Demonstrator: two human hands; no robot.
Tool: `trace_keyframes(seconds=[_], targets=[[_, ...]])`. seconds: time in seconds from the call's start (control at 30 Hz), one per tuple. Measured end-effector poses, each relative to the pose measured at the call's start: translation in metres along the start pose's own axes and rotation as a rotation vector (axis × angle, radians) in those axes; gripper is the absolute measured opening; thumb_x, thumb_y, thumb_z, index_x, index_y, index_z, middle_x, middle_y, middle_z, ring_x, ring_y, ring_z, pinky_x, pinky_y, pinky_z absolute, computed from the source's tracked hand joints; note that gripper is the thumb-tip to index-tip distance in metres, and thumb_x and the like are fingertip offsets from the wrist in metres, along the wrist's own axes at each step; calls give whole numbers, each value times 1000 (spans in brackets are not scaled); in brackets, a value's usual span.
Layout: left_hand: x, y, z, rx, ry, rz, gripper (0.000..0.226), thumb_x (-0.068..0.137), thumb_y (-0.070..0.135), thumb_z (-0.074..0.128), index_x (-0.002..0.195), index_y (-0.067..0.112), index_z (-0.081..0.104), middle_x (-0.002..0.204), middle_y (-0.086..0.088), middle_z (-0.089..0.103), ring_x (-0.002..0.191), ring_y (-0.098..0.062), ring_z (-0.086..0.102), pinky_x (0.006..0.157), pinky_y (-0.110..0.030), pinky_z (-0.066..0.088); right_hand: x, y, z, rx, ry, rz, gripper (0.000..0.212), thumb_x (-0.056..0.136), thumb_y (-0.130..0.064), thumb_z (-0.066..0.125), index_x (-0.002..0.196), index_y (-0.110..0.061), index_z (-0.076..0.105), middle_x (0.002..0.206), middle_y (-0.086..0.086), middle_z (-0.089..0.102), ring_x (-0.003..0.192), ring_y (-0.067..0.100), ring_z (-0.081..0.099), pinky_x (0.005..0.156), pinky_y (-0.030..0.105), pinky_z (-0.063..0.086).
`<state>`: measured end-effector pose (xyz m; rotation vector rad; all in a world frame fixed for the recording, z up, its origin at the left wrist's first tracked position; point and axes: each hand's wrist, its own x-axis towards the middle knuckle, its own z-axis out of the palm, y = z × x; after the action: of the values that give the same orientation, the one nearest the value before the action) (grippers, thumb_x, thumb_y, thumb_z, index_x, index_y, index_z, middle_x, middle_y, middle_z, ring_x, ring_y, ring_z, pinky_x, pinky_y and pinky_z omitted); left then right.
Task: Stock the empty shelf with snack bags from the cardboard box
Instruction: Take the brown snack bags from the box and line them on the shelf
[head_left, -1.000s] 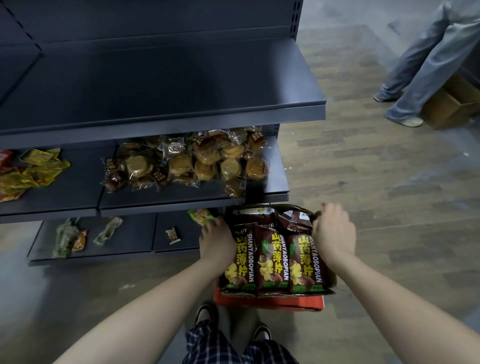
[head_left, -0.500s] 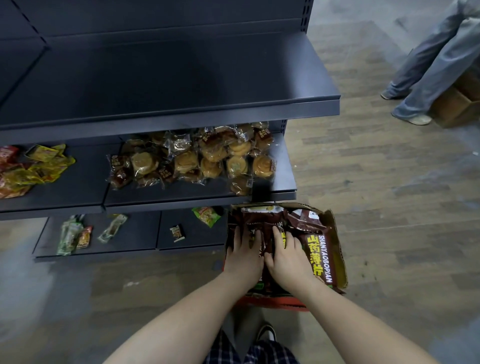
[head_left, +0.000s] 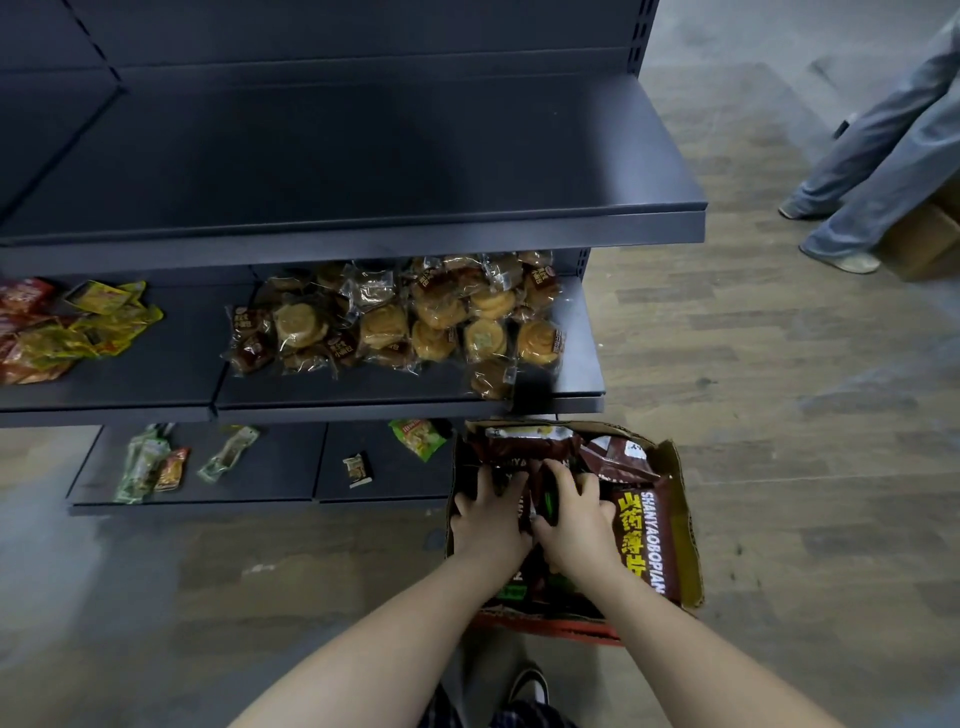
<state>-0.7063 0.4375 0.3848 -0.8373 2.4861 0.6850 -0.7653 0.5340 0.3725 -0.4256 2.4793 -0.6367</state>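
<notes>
Well to the left of the cardboard box (head_left: 681, 519) and higher up, yellow and red packets (head_left: 78, 327) are lying in a loose heap. Lower down on that side, a few small packets (head_left: 150, 462) are sitting on the bottom shelf. Closer to the box and just above it, wrapped pastries (head_left: 405, 322) are crowding the middle shelf. Higher again is the empty shelf (head_left: 363, 166) we're meant to be filling, and nothing is on it yet.

Now the box itself, down on the floor against the bottom shelf. The snack bags (head_left: 641, 540) are all inside it, brown and glossy, standing on edge and packed close. Our left hand (head_left: 488, 519) is pressing down on the bags at the box's left side, fingers splayed and not closed round anything. Our right hand (head_left: 574, 525) is lying beside it with fingers spread, working in among the bags, and we're seeing no grip there either.

We're judging these bags light, puffy and slick, with brittle contents. So we're wanting a soft pinch at the top seam, or a gentle squeeze across several at once.

Well to the right of the box, another person's legs (head_left: 872, 156) are standing.
</notes>
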Motion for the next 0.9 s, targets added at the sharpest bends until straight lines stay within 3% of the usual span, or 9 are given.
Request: trace_keyframes(seconds=[0.13, 0.27, 0.37, 0.43, 0.5, 0.6, 0.67, 0.77, 0.9], targets=[[1, 2, -7, -187, 103, 8, 56, 87, 33, 55, 138, 33, 31, 148, -2, 15, 132, -42, 25, 104, -49, 36, 1, 11, -18, 203, -35, -50, 65, 85, -14, 61, 140, -39, 36, 131, 1, 36, 121, 29, 41, 95, 29, 43], [-5, 0, -24, -355, 236, 86, 51, 80, 19, 56, 128, 26, 41, 138, -3, 28, 126, -34, 35, 106, -42, 34, -10, 6, -42, 475, -33, -111, 61, 85, -4, 59, 135, -34, 44, 129, -6, 44, 117, 7, 43, 84, 12, 38], [-23, -5, -51, -588, 351, 224, 44, 77, 13, 62, 117, 27, 48, 124, 2, 34, 114, -14, 43, 94, -15, 38, -20, -11, -69, 697, -43, -144, 54, 87, 2, 57, 122, -38, 50, 118, -12, 57, 103, -6, 53, 74, 7, 45], [-36, -5, -77, -751, 389, 295, 40, 79, 9, 64, 110, 30, 50, 119, 3, 38, 105, 4, 43, 84, -2, 35, -22, -29, -91, 796, -60, -151, 50, 88, 3, 55, 112, -40, 56, 112, -9, 63, 98, -1, 58, 72, 13, 48], [-45, 0, -109, -936, 401, 319, 37, 77, 13, 64, 105, 35, 53, 118, 1, 43, 102, 2, 48, 84, -8, 41, -22, -53, -114, 903, -72, -161, 45, 88, 3, 53, 111, -36, 60, 103, -7, 68, 93, 7, 63, 76, 21, 49], [-53, 10, -155, -1234, 355, 356, 37, 72, 15, 59, 102, 36, 60, 115, -3, 59, 102, -19, 60, 86, -35, 52, -26, -97, -150, 998, -44, -311, 38, 86, -2, 52, 118, -23, 60, 100, -9, 69, 91, 4, 65, 73, 14, 49], [-60, 22, -186, -1425, 287, 451, 29, 85, 16, 57, 111, 27, 62, 112, -3, 65, 101, -21, 63, 86, -35, 52, -32, -128, -171, 1081, -55, -422, 37, 93, -3, 43, 124, -18, 55, 106, -9, 68, 93, 0, 65, 77, 14, 51], [-72, 39, -223, -1399, 261, 615, 45, 89, 43, 47, 131, 25, 51, 131, 0, 57, 119, -15, 57, 102, -33, 44, -45, -168, -189, 1120, -101, -564, 39, 100, -16, 40, 138, -19, 45, 129, 1, 61, 115, 12, 60, 97, 27, 48], [-83, 45, -249, -1291, 414, 667, 62, 84, 60, 51, 139, 35, 38, 142, 3, 46, 127, -11, 50, 109, -36, 39, -56, -206, -201, 1001, -79, -678, 49, 97, -37, 48, 144, -34, 32, 136, -4, 53, 120, 11, 56, 100, 29, 46]])
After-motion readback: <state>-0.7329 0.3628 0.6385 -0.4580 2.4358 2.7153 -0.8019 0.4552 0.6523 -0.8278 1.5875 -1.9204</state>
